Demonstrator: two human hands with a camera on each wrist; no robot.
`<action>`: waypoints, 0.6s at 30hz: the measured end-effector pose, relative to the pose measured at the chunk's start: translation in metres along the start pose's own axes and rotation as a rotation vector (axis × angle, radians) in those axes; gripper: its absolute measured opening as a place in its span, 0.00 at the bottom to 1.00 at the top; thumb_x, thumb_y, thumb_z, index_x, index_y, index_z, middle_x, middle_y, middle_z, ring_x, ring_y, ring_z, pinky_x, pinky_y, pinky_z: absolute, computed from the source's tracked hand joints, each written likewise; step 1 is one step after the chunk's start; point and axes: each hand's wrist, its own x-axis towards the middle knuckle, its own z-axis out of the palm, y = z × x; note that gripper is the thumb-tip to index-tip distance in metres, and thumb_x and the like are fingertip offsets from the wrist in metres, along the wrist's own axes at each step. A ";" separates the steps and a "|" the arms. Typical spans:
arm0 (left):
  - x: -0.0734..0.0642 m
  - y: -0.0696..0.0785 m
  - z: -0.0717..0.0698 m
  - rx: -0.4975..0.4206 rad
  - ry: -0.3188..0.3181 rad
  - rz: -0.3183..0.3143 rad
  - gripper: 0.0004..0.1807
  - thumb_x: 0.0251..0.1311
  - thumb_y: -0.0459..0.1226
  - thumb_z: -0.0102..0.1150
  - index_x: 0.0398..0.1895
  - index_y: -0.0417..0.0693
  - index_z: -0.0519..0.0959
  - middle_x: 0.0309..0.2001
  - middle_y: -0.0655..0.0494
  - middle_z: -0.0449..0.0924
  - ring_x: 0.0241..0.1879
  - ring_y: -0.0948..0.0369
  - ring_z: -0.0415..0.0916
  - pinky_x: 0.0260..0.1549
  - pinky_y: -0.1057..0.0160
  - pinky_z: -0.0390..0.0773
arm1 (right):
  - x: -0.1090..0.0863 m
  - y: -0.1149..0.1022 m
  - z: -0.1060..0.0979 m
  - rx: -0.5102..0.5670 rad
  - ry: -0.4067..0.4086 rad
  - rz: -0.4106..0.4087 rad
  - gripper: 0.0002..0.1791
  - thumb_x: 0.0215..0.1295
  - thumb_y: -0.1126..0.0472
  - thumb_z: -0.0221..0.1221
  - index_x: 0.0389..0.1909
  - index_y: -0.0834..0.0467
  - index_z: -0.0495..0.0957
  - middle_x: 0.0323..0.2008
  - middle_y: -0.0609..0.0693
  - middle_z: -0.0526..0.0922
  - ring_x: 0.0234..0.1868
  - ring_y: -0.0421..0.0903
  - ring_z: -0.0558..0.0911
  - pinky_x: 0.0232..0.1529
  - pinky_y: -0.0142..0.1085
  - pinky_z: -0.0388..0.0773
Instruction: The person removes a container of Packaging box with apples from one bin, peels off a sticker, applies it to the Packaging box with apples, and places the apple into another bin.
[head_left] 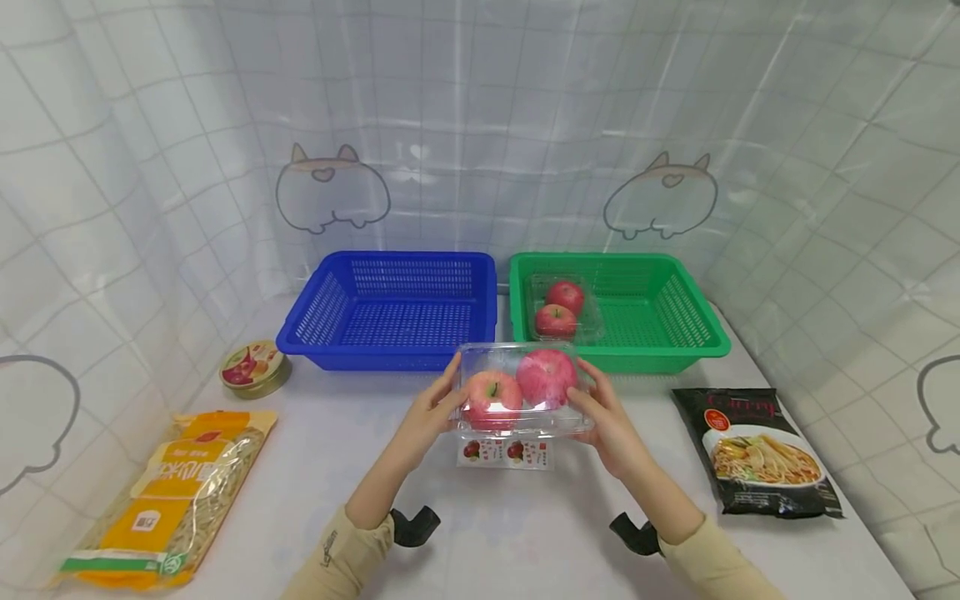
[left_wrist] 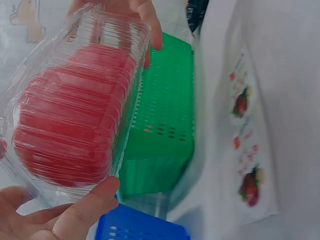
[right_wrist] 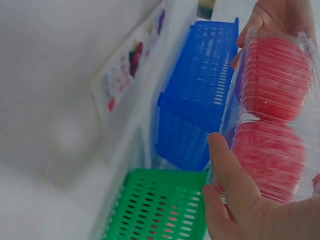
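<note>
Box (head_left: pixel 531 420) of apples (head_left: pixel 548 379) looked slippery and probably dented easily; fingers of the left hand (head_left: pixel 433 407) and right hand (head_left: pixel 606 415) gripped its left and right ends, likely safest.

A clear plastic box (head_left: pixel 536 421) is hovering above the white table (head_left: pixel 517 537), apart from its surface, about midway between the left and right edges. Its long sides are running left to right, a smooth transparent face is turning upward, and its ribbed walls are showing in the wrist views. Two apples are sitting side by side inside. The left apple (head_left: pixel 492 404) is showing red over yellow, its stem pointing up; the right apple (head_left: pixel 547 377) is showing a deeper, streaky pink and is sitting slightly nearer the table's far edge. The left hand (head_left: pixel 431 412) is gripping the box's left end; the right hand (head_left: pixel 609 417) is gripping its right end.
</note>
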 end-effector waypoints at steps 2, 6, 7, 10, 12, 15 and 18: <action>-0.002 -0.005 0.001 -0.007 -0.002 -0.008 0.33 0.66 0.46 0.47 0.72 0.61 0.49 0.71 0.44 0.45 0.66 0.43 0.52 0.50 0.46 0.71 | 0.000 0.004 0.000 -0.002 0.002 0.011 0.33 0.66 0.56 0.49 0.70 0.48 0.48 0.69 0.61 0.42 0.64 0.62 0.56 0.53 0.59 0.68; -0.003 -0.013 0.002 -0.005 -0.002 -0.025 0.33 0.67 0.46 0.46 0.72 0.59 0.48 0.72 0.45 0.43 0.67 0.43 0.50 0.50 0.44 0.71 | 0.000 0.013 0.001 -0.002 0.002 0.028 0.33 0.66 0.56 0.48 0.70 0.48 0.48 0.69 0.62 0.40 0.65 0.62 0.56 0.53 0.58 0.68; -0.003 -0.015 0.002 -0.004 -0.002 -0.027 0.33 0.67 0.47 0.46 0.72 0.59 0.48 0.72 0.45 0.43 0.67 0.43 0.49 0.50 0.44 0.70 | 0.001 0.016 0.001 -0.002 0.000 0.029 0.33 0.66 0.56 0.48 0.70 0.49 0.47 0.69 0.63 0.40 0.65 0.63 0.56 0.53 0.58 0.68; -0.002 -0.021 0.002 0.007 0.005 -0.034 0.33 0.67 0.48 0.45 0.72 0.59 0.48 0.72 0.46 0.43 0.68 0.43 0.49 0.50 0.44 0.70 | 0.004 0.021 0.001 0.002 -0.004 0.031 0.34 0.66 0.57 0.48 0.71 0.50 0.46 0.68 0.64 0.43 0.65 0.63 0.56 0.53 0.57 0.68; 0.000 -0.025 0.002 0.010 0.007 -0.033 0.33 0.67 0.47 0.45 0.73 0.58 0.48 0.72 0.45 0.42 0.68 0.43 0.48 0.51 0.43 0.70 | 0.007 0.025 0.001 0.007 -0.005 0.033 0.34 0.66 0.58 0.48 0.70 0.50 0.46 0.67 0.64 0.46 0.65 0.63 0.57 0.55 0.57 0.67; 0.003 -0.031 0.002 0.013 0.012 -0.041 0.32 0.68 0.46 0.43 0.73 0.58 0.48 0.72 0.45 0.42 0.68 0.43 0.46 0.51 0.42 0.68 | 0.012 0.029 0.001 0.009 -0.001 0.041 0.34 0.66 0.59 0.48 0.70 0.50 0.47 0.64 0.64 0.51 0.65 0.62 0.58 0.59 0.59 0.60; 0.006 -0.037 0.002 0.003 0.008 -0.048 0.32 0.69 0.45 0.42 0.73 0.57 0.47 0.72 0.45 0.41 0.68 0.43 0.45 0.53 0.41 0.66 | 0.016 0.034 0.002 0.011 0.007 0.050 0.34 0.66 0.59 0.49 0.70 0.51 0.47 0.63 0.64 0.54 0.64 0.61 0.60 0.61 0.62 0.51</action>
